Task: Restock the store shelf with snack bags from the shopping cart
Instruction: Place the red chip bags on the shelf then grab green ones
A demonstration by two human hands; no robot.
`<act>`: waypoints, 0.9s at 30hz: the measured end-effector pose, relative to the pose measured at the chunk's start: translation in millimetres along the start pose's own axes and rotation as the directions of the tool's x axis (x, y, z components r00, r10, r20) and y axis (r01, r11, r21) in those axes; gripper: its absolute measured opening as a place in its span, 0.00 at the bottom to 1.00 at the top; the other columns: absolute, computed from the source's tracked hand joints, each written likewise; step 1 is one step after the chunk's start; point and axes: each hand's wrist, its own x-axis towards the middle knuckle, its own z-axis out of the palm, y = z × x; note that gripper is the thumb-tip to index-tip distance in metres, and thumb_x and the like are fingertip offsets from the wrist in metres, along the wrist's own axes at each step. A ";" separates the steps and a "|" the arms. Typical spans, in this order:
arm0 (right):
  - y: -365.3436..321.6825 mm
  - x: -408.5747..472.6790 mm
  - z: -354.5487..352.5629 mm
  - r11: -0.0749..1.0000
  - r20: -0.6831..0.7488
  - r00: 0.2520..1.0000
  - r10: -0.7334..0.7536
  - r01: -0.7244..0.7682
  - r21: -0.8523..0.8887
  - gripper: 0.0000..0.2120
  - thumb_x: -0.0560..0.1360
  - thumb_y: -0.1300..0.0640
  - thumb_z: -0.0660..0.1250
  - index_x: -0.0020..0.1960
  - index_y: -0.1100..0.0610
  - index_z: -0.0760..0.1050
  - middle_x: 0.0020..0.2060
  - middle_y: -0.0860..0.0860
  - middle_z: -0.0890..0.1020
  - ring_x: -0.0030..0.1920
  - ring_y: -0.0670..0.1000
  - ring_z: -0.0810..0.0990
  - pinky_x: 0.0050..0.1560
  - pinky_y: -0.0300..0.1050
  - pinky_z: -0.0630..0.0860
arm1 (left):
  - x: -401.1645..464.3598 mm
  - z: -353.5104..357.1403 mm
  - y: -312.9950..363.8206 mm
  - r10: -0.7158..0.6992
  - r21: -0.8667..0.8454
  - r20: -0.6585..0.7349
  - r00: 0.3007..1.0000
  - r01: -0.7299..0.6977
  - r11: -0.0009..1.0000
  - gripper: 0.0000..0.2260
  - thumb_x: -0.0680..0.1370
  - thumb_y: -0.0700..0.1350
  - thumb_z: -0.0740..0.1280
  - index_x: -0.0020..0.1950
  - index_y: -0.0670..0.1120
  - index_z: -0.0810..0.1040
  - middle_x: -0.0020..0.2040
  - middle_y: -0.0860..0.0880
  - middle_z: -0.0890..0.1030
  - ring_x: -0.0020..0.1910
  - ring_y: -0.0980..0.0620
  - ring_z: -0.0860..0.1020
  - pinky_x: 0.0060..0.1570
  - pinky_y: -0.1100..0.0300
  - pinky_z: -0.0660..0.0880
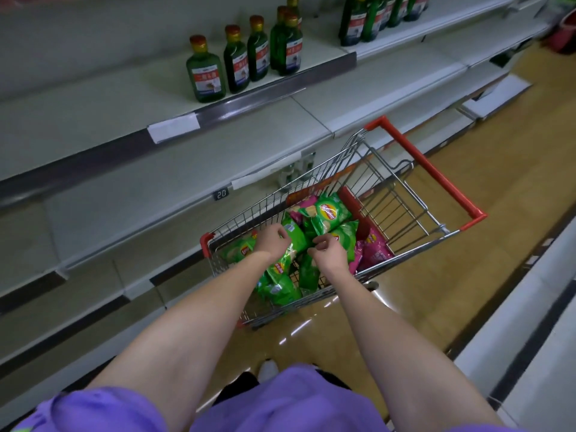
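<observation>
A wire shopping cart [371, 182] with a red handle [436, 173] stands in the aisle beside the shelves. Inside lie several green snack bags [327, 213] and some pink snack bags [375, 251]. Both my arms reach down into the basket. My left hand [271, 242] is over a green bag [294, 235], fingers curled at its edge; whether it grips the bag is unclear. My right hand [328, 252] hovers over another green bag [346, 236], its fingers loosely curled and holding nothing. The pale store shelf [174, 182] to the left of the cart is bare.
Green glass bottles [205, 71] stand in a row on the upper shelf, with more bottles [358, 20] further right. A white price tag [173, 127] hangs on the shelf rail. A glossy tan floor [467, 275] runs along the aisle. Another shelf unit [530, 353] borders the right side.
</observation>
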 end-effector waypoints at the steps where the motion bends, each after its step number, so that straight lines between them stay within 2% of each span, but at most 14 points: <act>1: -0.2 2.0 -4.1 1.000 -0.015 1.000 -0.002 0.002 -0.006 0.12 0.76 0.59 0.72 0.58 0.58 0.76 0.47 0.50 0.79 0.46 0.53 0.80 0.38 0.40 0.73 | 2.1 2.5 2.9 0.008 0.009 0.009 1.000 -0.008 1.000 0.02 0.80 0.42 0.67 0.50 0.43 0.78 0.57 0.44 0.81 0.55 0.44 0.80 0.57 0.49 0.78; 3: 2.3 6.1 -11.8 0.998 -0.039 0.999 -0.014 0.012 -0.066 0.13 0.75 0.58 0.72 0.59 0.57 0.77 0.49 0.51 0.80 0.46 0.52 0.78 0.39 0.40 0.72 | 7.4 7.3 8.4 -0.002 0.032 0.020 1.000 0.001 0.999 0.02 0.80 0.41 0.67 0.49 0.43 0.79 0.55 0.44 0.82 0.54 0.43 0.81 0.56 0.49 0.79; 5: 6.6 10.2 -20.6 0.986 -0.037 0.998 -0.055 0.048 -0.162 0.14 0.74 0.57 0.72 0.59 0.55 0.78 0.52 0.52 0.80 0.48 0.52 0.79 0.43 0.42 0.73 | 13.2 14.4 16.6 -0.001 0.074 0.022 1.000 0.000 0.997 0.03 0.79 0.41 0.67 0.49 0.42 0.79 0.50 0.45 0.82 0.49 0.45 0.81 0.50 0.53 0.78; 9: 13.6 17.0 -50.8 0.975 -0.089 0.992 -0.092 0.072 -0.210 0.15 0.74 0.57 0.71 0.60 0.55 0.77 0.51 0.51 0.79 0.51 0.54 0.79 0.49 0.48 0.78 | 22.3 35.2 47.3 0.039 0.162 0.046 0.998 -0.046 0.986 0.03 0.80 0.42 0.67 0.49 0.45 0.79 0.44 0.49 0.78 0.43 0.49 0.77 0.38 0.60 0.69; 11: 22.8 22.9 -67.8 0.980 -0.130 0.988 -0.082 0.056 -0.191 0.13 0.74 0.56 0.71 0.58 0.54 0.77 0.51 0.51 0.79 0.52 0.53 0.79 0.51 0.50 0.79 | 28.0 51.9 62.5 0.039 0.162 0.071 0.997 -0.050 0.985 0.03 0.80 0.42 0.66 0.49 0.45 0.79 0.45 0.48 0.80 0.46 0.47 0.78 0.41 0.60 0.70; 13: 36.6 30.7 -86.6 0.987 -0.169 0.984 -0.052 0.025 -0.161 0.12 0.75 0.56 0.72 0.57 0.52 0.77 0.52 0.51 0.79 0.51 0.52 0.79 0.46 0.45 0.76 | 32.8 69.9 80.4 0.042 0.141 0.086 0.995 -0.054 0.989 0.04 0.80 0.42 0.66 0.47 0.45 0.79 0.47 0.45 0.82 0.46 0.45 0.79 0.43 0.59 0.71; 16: 57.2 40.2 -116.1 0.995 -0.215 0.976 -0.027 0.005 -0.099 0.11 0.74 0.58 0.72 0.55 0.52 0.78 0.48 0.51 0.80 0.47 0.52 0.80 0.44 0.44 0.77 | 36.6 95.3 106.3 0.083 0.130 0.119 0.989 -0.098 0.987 0.03 0.78 0.41 0.67 0.46 0.43 0.78 0.45 0.44 0.82 0.42 0.46 0.77 0.40 0.60 0.70; 20: 78.4 61.5 -170.1 1.000 -0.244 0.970 -0.008 0.001 -0.031 0.07 0.76 0.60 0.70 0.52 0.53 0.77 0.46 0.50 0.80 0.43 0.49 0.80 0.41 0.44 0.79 | 47.7 131.5 149.8 0.112 0.112 0.154 0.982 -0.130 0.985 0.03 0.79 0.41 0.67 0.45 0.44 0.76 0.46 0.43 0.82 0.39 0.46 0.79 0.35 0.60 0.72; 23: 95.9 83.2 -215.1 0.999 -0.256 0.966 -0.033 0.028 -0.026 0.08 0.75 0.61 0.69 0.54 0.55 0.78 0.47 0.50 0.80 0.44 0.49 0.79 0.40 0.40 0.74 | 56.1 164.7 189.9 0.122 0.096 0.118 0.985 -0.134 0.986 0.06 0.79 0.41 0.67 0.43 0.46 0.75 0.40 0.46 0.80 0.44 0.44 0.80 0.41 0.57 0.74; 27: 121.0 106.2 -266.3 0.996 -0.255 0.963 -0.080 0.086 0.010 0.08 0.74 0.60 0.72 0.52 0.52 0.78 0.47 0.50 0.79 0.46 0.50 0.79 0.45 0.42 0.75 | 64.6 207.9 239.0 0.126 0.102 0.114 0.986 -0.138 0.985 0.07 0.79 0.42 0.67 0.42 0.47 0.74 0.45 0.43 0.82 0.46 0.44 0.80 0.45 0.57 0.74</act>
